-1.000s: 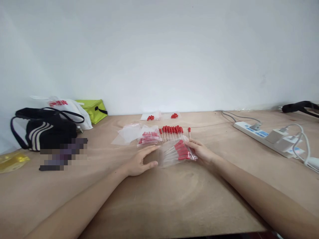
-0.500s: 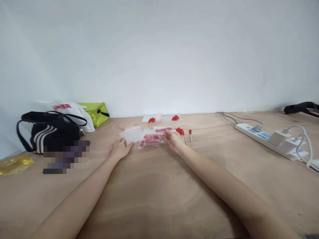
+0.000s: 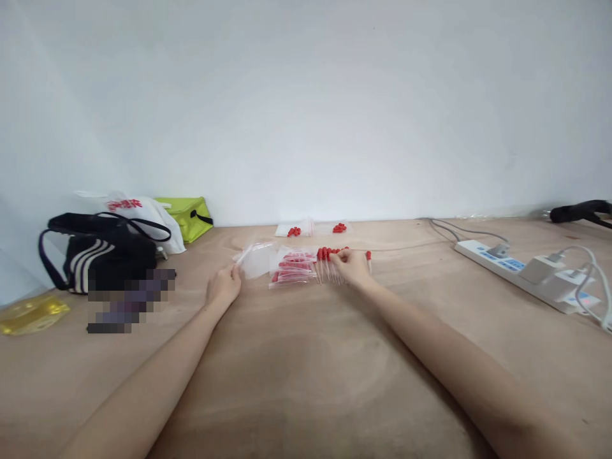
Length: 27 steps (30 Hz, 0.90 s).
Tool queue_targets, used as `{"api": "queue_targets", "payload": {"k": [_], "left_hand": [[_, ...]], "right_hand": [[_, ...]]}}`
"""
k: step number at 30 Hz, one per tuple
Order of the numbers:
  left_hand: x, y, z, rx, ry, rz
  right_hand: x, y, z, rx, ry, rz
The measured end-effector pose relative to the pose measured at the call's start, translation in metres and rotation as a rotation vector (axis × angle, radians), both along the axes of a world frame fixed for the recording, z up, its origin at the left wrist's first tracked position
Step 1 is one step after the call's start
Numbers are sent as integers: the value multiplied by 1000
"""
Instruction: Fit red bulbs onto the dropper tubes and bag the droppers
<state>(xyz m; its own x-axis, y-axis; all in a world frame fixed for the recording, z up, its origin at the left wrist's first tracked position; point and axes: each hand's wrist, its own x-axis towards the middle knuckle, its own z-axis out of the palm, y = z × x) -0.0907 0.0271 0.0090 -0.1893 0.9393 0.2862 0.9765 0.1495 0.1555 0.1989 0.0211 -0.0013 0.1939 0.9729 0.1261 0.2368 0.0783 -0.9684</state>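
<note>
My left hand (image 3: 224, 285) is closed, its thumb and fingertips pinching the left edge of an empty clear zip bag (image 3: 258, 260). To the right of that bag lies a pile of clear zip bags (image 3: 292, 266) with red-topped droppers inside. Beside the pile is a row of loose glass droppers (image 3: 325, 256) with red rubber bulbs. My right hand (image 3: 352, 266) reaches over the right part of this row, thumb and finger pinched on a dropper whose body is mostly hidden. One more dropper (image 3: 368, 256) lies apart, just right of my hand.
Against the wall lie two bags with small red pieces (image 3: 294, 231). At left stand a black bag (image 3: 109, 258), a white plastic bag (image 3: 167, 229), a green box (image 3: 189, 213) and a yellow pouch (image 3: 36, 315). A power strip (image 3: 511, 271) with chargers lies at right.
My right hand has let go of a filled bag on the pile and moved right onto the droppers. My left hand, flat with fingers spread before, has closed at the empty bag's edge.
</note>
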Motion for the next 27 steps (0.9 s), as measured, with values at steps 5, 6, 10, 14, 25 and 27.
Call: {"api": "queue_targets", "payload": {"k": [5,6,10,14,25,27], "left_hand": [[30,-24,15,405,-32,-519],[39,-31,15,370,-17,-683],[74,-59,4,96,38,-1148],[89,-79,0,-172,2,-1193],[87,-82,0,-401,-59,-1093],[87,-81,-1,-402,-64,-1082]], "right_hand": [[84,5,-1,6,-564,-357],[93,7,-2,-44,-613,-383],[98,13,-9,-212,-707,-385],[84,16,-14,-297,-708,-308],[92,-11,-23,84,-306,-321],[90,-27,-24,207,6,-283]]}}
